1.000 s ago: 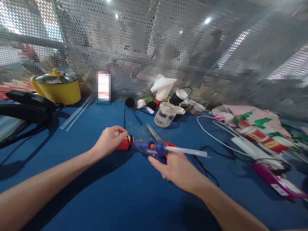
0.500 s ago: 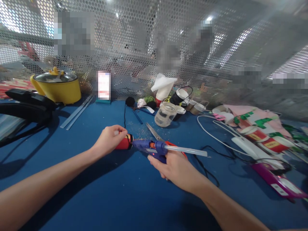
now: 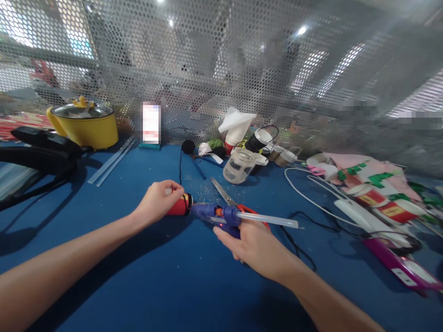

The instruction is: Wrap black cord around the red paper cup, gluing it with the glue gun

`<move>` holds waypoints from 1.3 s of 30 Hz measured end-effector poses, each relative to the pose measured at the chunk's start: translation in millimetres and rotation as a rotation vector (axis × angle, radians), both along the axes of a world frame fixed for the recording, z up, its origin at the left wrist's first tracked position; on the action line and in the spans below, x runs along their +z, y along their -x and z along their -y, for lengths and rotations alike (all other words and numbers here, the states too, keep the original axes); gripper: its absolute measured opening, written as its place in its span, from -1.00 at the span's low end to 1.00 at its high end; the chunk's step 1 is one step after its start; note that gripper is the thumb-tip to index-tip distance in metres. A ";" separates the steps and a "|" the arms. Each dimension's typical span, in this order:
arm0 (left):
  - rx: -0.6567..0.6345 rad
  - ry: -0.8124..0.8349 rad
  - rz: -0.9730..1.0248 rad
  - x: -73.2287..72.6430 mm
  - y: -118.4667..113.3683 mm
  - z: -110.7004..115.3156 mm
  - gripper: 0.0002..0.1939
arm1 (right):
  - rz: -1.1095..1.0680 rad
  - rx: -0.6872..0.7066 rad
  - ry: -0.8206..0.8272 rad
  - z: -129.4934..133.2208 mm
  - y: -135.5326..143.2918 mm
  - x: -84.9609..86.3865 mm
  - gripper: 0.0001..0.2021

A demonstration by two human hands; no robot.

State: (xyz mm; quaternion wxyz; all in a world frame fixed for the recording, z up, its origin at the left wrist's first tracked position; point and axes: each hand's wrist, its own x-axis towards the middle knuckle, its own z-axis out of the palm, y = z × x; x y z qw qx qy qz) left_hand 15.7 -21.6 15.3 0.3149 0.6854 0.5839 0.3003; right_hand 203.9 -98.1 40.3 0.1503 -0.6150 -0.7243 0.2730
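My left hand (image 3: 158, 200) is closed around a red paper cup (image 3: 177, 207) lying on its side, with black yarn wound about the end that faces right. A strand of this yarn (image 3: 180, 168) runs back to a dark ball (image 3: 188, 146). In my right hand (image 3: 258, 244) is a blue glue gun (image 3: 214, 213), a clear glue stick (image 3: 273, 220) jutting from its rear. Its nozzle points left, at or very near the yarn-wrapped end; whether they touch I cannot tell. Just behind the gun lie scissors (image 3: 224, 191) with red handles, partly covered by it.
A clear plastic jar (image 3: 238, 166) and stacked paper cups (image 3: 237, 131) stand at the back. Far left are a yellow pot (image 3: 93, 131) and a black object (image 3: 44, 154). On the right lie a purple power strip (image 3: 398, 265), cables and red-banded cups (image 3: 399, 210). A perforated metal screen closes off the back.
The view has shifted very slightly. Both hands keep almost the same pose, with the nozzle still at the yarn-wrapped end of the cup.
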 end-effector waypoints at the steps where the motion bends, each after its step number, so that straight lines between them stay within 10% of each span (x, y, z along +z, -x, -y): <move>1: 0.002 -0.001 -0.001 -0.1 0.0 0.0 -0.74 | -0.012 -0.009 0.007 -0.2 0.1 -0.3 -0.81; 39: -0.109 -0.148 -0.058 -5.1 1.0 8.9 -0.79 | -0.256 -0.039 0.011 -19.4 1.3 -2.9 -0.79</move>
